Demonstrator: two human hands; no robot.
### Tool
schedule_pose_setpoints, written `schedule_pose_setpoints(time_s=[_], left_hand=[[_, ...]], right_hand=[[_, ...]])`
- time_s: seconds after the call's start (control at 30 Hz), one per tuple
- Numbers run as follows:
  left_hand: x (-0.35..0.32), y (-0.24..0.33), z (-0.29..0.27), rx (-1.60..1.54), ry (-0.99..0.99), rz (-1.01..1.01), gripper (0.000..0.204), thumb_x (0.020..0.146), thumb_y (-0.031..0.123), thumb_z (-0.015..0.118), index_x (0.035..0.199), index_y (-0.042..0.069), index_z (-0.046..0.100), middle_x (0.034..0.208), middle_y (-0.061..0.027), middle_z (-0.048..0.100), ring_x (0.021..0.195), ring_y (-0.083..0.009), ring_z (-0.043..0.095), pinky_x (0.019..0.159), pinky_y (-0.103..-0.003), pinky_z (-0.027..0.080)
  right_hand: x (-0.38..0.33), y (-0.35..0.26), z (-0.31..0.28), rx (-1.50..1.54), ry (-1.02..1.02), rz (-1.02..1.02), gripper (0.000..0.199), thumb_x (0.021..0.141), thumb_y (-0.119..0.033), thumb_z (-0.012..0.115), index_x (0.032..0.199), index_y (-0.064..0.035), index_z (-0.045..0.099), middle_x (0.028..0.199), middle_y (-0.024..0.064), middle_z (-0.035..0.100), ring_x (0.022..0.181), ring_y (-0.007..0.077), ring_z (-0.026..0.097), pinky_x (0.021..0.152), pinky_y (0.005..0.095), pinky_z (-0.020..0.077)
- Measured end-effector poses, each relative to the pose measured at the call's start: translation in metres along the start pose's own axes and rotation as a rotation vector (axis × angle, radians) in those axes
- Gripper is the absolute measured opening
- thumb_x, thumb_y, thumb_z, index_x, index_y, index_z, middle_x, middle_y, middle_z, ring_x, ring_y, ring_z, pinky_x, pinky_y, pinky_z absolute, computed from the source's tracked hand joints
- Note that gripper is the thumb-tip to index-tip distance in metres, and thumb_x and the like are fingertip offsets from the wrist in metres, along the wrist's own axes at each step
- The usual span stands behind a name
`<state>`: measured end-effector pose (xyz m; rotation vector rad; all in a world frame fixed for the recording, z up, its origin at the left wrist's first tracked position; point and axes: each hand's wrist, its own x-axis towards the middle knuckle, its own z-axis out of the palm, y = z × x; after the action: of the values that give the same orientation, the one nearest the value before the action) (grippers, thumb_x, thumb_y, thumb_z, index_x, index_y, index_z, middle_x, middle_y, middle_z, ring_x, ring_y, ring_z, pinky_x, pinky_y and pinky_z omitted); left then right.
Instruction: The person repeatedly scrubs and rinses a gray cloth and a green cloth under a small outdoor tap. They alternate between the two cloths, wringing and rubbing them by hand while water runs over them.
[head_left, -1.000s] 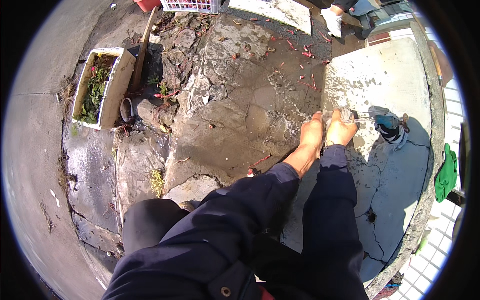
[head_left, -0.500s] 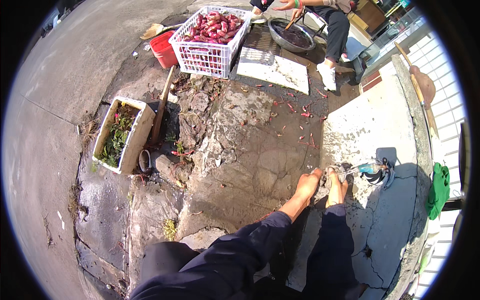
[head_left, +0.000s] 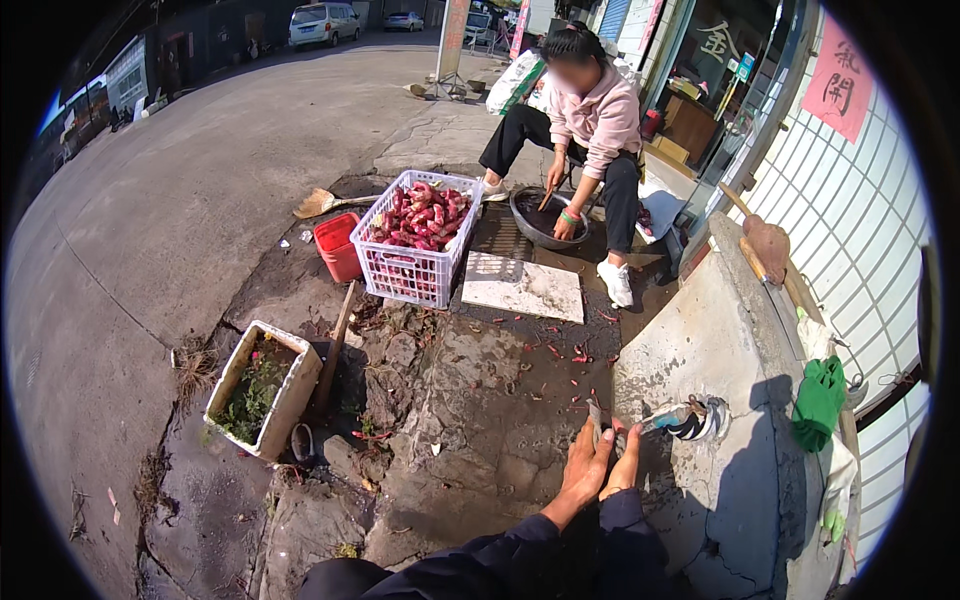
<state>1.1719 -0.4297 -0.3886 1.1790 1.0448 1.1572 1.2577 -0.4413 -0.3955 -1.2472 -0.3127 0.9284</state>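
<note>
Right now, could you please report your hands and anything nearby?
Left hand beside right hand, grip unclear. Black-and-white bundle just right of them. Green glove farther right, out of the way.

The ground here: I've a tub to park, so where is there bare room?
Bare: the broad pavement left of the red bucket and white planter, and the pale slab between the red scraps and concrete kerb. Crowded: crate, white board and basin sit close together; a striped bundle lies beside the right hand.

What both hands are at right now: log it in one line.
left hand, right hand: close together, grip unclear | right of them: striped bundle | ahead: white crate, reddish pieces | co-worker's hand: at basin
</note>
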Motion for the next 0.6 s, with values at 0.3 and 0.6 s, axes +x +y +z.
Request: schedule_pose_setpoints(time_s=[0.3, 0.6], left_hand=[[0.001, 0.033, -0.020, 0.179, 0.019, 0.080, 0.038, 0.105, 0.044, 0.048, 0.099, 0.008, 0.056, 0.097, -0.0202, 0.066, 0.091, -0.0465, 0.063, 0.075, -0.054, 0.050], [0.018, 0.017, -0.013, 0.049, -0.037, 0.050, 0.040, 0.105, 0.045, 0.047, 0.096, 0.007, 0.056, 0.080, -0.0269, 0.065, 0.082, -0.0521, 0.061, 0.069, -0.059, 0.047]], right_hand=[[0.041, 0.051, -0.047, -3.019, -0.399, -1.346, 0.070, 0.095, -0.024, 0.051, 0.159, -0.0098, 0.029, 0.160, 0.0201, 0.038, 0.147, 0.0419, 0.036, 0.121, 0.0613, 0.0282], [0.066, 0.051, -0.070, -2.907, -0.249, -1.141, 0.066, 0.095, -0.023, 0.053, 0.156, -0.0094, 0.032, 0.156, 0.0176, 0.038, 0.146, 0.0377, 0.032, 0.118, 0.0561, 0.0318]])
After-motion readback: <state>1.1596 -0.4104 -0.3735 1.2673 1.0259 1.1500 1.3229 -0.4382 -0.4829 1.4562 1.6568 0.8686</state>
